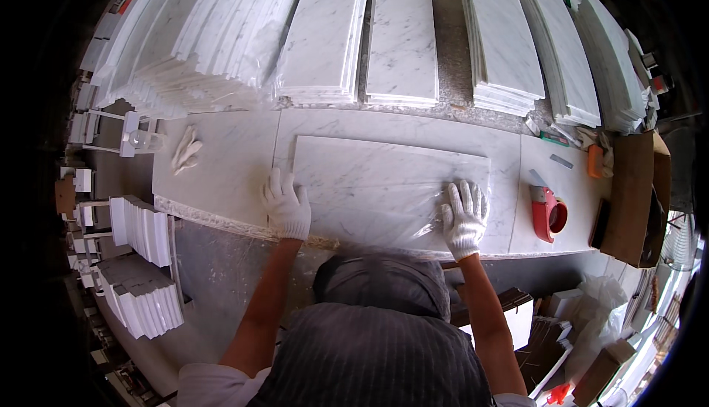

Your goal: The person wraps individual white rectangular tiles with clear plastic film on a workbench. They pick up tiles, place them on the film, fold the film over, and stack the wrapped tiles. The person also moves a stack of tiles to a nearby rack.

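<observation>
A long pale marble slab (377,178) is laid flat on the stone-topped table (214,185), directly in front of the person, and clear film (436,219) is seen over at least its right part, wrinkled and shining. The left hand (286,207), covered by a white glove, is placed at the slab's left end, with its fingers stretched out and slightly parted; nothing is gripped, and how firmly the edge is pressed cannot be told. The right hand (465,219), gloved likewise, is spread flat near the slab's right end, over the film, with its fingers extended and nothing clasped. The step in hand is judged to be the smoothing or steadying of the film across the slab. For the next move, light and even pressure from both palms seems to be called for, so that the film is not creased further and the slab is not slid. A red tape dispenser (545,219) is set to the right, apart from the slab but near the right hand. A loose glove (187,151) is seen toward the table's left end, and stacks of similar slabs (402,38) are lined up along the back.
</observation>
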A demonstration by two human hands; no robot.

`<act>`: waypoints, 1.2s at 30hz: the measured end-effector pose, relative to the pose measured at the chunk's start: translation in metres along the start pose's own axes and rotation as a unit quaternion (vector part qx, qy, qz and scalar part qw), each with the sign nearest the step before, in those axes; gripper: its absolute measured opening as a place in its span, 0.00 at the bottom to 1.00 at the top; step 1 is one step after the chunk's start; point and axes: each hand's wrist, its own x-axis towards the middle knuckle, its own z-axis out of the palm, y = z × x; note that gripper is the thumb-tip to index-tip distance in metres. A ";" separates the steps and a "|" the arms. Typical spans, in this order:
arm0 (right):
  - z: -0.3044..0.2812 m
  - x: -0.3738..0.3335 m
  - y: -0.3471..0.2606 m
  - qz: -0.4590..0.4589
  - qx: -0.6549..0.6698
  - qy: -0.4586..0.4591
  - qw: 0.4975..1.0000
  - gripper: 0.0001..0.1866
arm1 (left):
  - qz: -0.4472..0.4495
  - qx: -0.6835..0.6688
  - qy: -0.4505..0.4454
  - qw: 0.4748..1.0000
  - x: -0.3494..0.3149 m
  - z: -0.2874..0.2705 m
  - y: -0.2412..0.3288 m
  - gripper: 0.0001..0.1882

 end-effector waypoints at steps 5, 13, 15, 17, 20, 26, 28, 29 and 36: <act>0.001 0.002 0.000 -0.010 0.003 -0.001 1.000 0.24 | 0.260 -0.097 -0.102 0.955 -0.013 0.002 0.063 0.27; -0.001 0.000 -0.001 -0.003 0.012 -0.020 1.000 0.24 | 0.327 -0.110 -0.197 0.918 -0.013 -0.003 0.049 0.28; -0.002 0.002 0.000 -0.002 0.020 -0.034 0.999 0.25 | 0.330 -0.112 -0.195 0.917 -0.007 -0.008 0.050 0.25; 0.001 -0.001 0.002 0.002 0.006 -0.047 0.999 0.26 | 0.328 -0.118 -0.145 0.926 -0.006 -0.007 0.053 0.22; -0.006 0.003 -0.004 0.012 0.016 -0.058 0.998 0.25 | 0.278 -0.147 -0.168 0.934 0.014 -0.014 0.071 0.17; -0.011 0.011 -0.001 0.016 0.021 -0.075 0.997 0.25 | 0.177 -0.229 -0.129 0.949 0.111 0.016 0.137 0.18; -0.009 0.011 0.001 0.020 0.031 -0.069 0.997 0.25 | 0.169 -0.235 -0.087 0.953 0.155 0.035 0.162 0.22; -0.007 0.011 0.002 0.018 0.031 -0.067 0.997 0.25 | 0.156 -0.225 -0.074 0.959 0.177 0.044 0.173 0.24; -0.002 0.012 0.004 0.023 0.037 -0.070 0.997 0.24 | -0.088 -0.091 -0.247 0.961 0.309 0.095 0.229 0.39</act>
